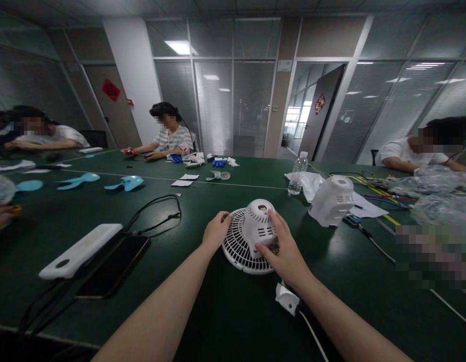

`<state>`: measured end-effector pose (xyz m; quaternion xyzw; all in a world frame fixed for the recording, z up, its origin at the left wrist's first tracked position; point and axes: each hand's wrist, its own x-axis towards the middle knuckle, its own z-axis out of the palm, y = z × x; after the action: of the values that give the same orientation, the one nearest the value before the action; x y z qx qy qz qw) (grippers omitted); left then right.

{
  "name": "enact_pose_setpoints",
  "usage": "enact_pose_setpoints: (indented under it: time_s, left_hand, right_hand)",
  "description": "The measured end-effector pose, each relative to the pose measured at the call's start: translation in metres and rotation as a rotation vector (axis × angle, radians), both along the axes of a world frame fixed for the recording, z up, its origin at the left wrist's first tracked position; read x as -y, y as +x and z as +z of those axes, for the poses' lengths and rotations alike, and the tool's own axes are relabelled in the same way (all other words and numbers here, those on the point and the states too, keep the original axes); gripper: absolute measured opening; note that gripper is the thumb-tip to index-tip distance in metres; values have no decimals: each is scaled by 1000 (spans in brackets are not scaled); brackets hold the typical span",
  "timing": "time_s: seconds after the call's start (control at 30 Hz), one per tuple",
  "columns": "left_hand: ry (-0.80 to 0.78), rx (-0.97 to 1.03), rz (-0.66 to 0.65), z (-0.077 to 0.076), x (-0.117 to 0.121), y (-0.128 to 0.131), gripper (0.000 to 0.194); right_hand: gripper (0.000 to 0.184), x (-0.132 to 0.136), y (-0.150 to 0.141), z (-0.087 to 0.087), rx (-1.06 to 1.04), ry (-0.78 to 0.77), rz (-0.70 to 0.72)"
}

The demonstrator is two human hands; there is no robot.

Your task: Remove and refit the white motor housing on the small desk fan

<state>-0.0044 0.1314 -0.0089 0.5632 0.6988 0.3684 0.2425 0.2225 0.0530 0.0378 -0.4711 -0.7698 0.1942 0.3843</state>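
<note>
A white round fan grille [236,246] lies flat on the green table in front of me, with a white vented motor housing [260,221] standing on top of it. My left hand [217,230] has its fingers curled over the grille's left rim. Around the right side of the housing my right hand [284,246] is closed, thumb low at the front and fingers near the top. A small white part [288,298] with a cable lies just below, by my right wrist.
A second white housing [332,200] and a water bottle [298,173] stand to the right. On the left lie a white power bank [82,249], a black phone [114,266] and blue fan blades [125,183]. Several people sit around the table [195,301]; clear plastic bags [440,181] are at right.
</note>
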Motion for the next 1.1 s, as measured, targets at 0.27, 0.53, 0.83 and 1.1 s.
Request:
enact_pose_setpoints:
  time_s: [0.27,0.53,0.83,1.1]
  left_hand:
    - [-8,-4,5,1,0,0,36]
    - [2,8,5,0,0,-1,34]
    - [15,-26,-1,5,3,-2,31]
    - [-63,-293,81,18,16,-3,42]
  right_hand:
    - [84,0,5,-3,55,-2,44]
    - [57,-7,22,-12,-234,102,-61]
    - [57,-1,23,-9,-144,128,-145]
    - [100,15,9,-3,166,143,-184]
